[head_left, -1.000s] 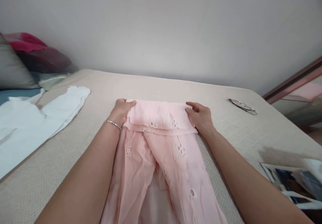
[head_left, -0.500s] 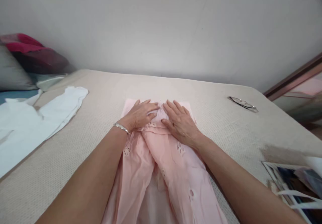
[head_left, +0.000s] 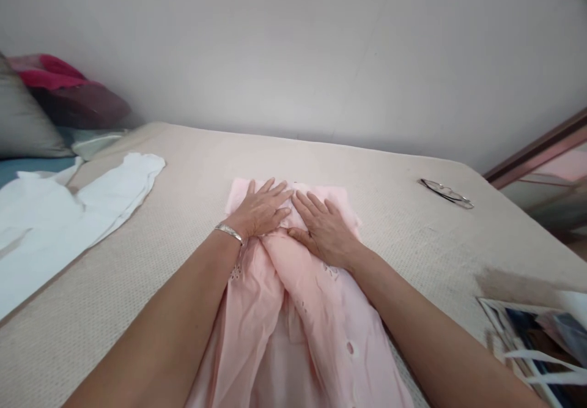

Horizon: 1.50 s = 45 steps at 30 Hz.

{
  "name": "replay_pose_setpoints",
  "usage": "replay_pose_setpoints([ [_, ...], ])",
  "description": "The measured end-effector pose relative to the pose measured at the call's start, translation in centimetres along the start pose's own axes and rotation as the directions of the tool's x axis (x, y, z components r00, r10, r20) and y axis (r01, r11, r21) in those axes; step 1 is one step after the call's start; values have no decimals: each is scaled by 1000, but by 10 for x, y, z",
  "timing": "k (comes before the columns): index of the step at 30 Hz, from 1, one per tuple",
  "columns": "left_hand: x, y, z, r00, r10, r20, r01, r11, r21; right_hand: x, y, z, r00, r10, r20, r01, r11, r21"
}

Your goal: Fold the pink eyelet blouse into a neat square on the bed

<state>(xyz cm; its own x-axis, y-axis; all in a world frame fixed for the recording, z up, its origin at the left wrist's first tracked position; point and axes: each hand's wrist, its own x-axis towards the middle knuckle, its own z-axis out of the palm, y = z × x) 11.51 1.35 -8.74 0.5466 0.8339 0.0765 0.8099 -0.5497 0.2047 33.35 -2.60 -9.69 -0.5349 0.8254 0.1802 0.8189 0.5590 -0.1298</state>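
Both hands had come in from the outer corners of the folded edge, where they pinched it a second earlier, to the middle of the pink garment (head_left: 293, 310), and since the half-second mark they had barely shifted, drawing only a little closer together.

At centre frame the left hand (head_left: 261, 209) lay flat and open, palm down, fingers spread and pointing up-frame, pressing the folded top band of the garment. Just beside it, touching at the fingertips, the right hand (head_left: 323, 227) lay flat and open too, fingers angled toward the upper left, gripping nothing. The band sat directly under both palms; the rest of the garment ran from there down to the bottom edge of the frame, between the two forearms, which came in from the lower corners. A thin silver bangle (head_left: 230, 232) circled the left wrist.

The fabric was thin, pale pink and softly creased, with small cut-out flower eyelets, and it gathered into long lengthwise folds below the hands. It lay on a bed (head_left: 413, 243) covered in a beige, finely dotted weave.

At the left edge lay a white garment (head_left: 55, 218), smooth and loosely spread. Pillows (head_left: 55, 105), grey, red and maroon, were stacked in the upper left. A pair of glasses (head_left: 447, 192) lay at the right, well apart from the hands, and a glossy printed bag (head_left: 536, 341) sat in the lower right corner.
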Motion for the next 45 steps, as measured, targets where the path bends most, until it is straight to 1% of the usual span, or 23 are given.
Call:
replay_pose_setpoints([
  [2,-3,-9,-2,997,-81,-10,81,997,-12,-1,1,4,998,0,70,-2,1000,31],
  [4,-7,-21,-1,983,-182,-18,182,983,-15,-2,3,6,996,19,84,-22,999,45],
  [6,-11,-31,2,967,-253,-25,253,968,0,-3,4,7,996,27,81,-31,998,53],
  [10,-13,-39,11,961,-264,-80,268,962,47,-3,5,7,998,21,64,-24,998,55],
  [12,-11,-37,9,962,-259,-89,265,963,56,-2,4,7,999,14,46,-17,998,52],
  [14,-12,-30,-3,958,-286,-20,287,957,42,-1,1,5,999,17,37,-18,999,47],
  [16,-25,-13,-25,942,-327,74,326,945,27,-2,-4,1,998,33,47,-34,999,36],
  [18,-58,15,-49,930,-345,124,344,938,34,-7,-11,-5,995,68,72,-70,997,18],
  [20,-110,51,-67,935,-316,161,310,949,64,-17,-16,-12,989,128,80,-129,992,2],
  [22,-172,85,-73,936,-267,230,265,964,39,-32,-16,-18,976,212,53,-212,977,-4],
  [24,-226,112,-71,909,-319,268,338,941,-27,-53,-15,-26,956,290,49,-290,957,1],
  [26,-260,127,-70,896,-330,297,362,931,-56,-79,-16,-39,945,317,84,-318,948,8],
  [28,-271,132,-74,889,-354,289,377,926,-26,-111,-22,-59,960,266,90,-270,962,35],
  [30,-268,131,-81,881,-421,217,417,907,66,-150,-37,-82,970,241,39,-244,965,93],
  [31,-264,130,-84,873,-460,165,446,888,117,-171,-48,-93,961,275,14,-275,953,131],
  [33,-258,129,-87,859,-504,88,483,855,187,-209,-72,-110,935,352,36,-353,917,186],
  [35,-255,134,-85,863,-499,81,476,856,203,-236,-93,-116,906,416,79,-423,885,192],
  [36,-255,137,-83,866,-491,90,467,861,200,-243,-101,-115,896,434,92,-444,878,181],
  [38,-254,147,-78,866,-490,102,467,864,187,-241,-107,-110,887,451,96,-461,875,150],
  [40,-250,157,-72,859,-505,85,488,857,166,-219,-99,-105,878,471,87,-478,871,112],
  [41,-247,163,-69,857,-511,74,497,855,149,-202,-91,-103,861,502,82,-508,856,93],
  [42,-242,168,-67,855,-514,65,503,854,130,-183,-82,-102,835,546,74,-550,832,74],
  [45,-230,178,-61,849,-522,77,516,852,82,-116,-51,-98,729,684,37,-685,728,25],
])
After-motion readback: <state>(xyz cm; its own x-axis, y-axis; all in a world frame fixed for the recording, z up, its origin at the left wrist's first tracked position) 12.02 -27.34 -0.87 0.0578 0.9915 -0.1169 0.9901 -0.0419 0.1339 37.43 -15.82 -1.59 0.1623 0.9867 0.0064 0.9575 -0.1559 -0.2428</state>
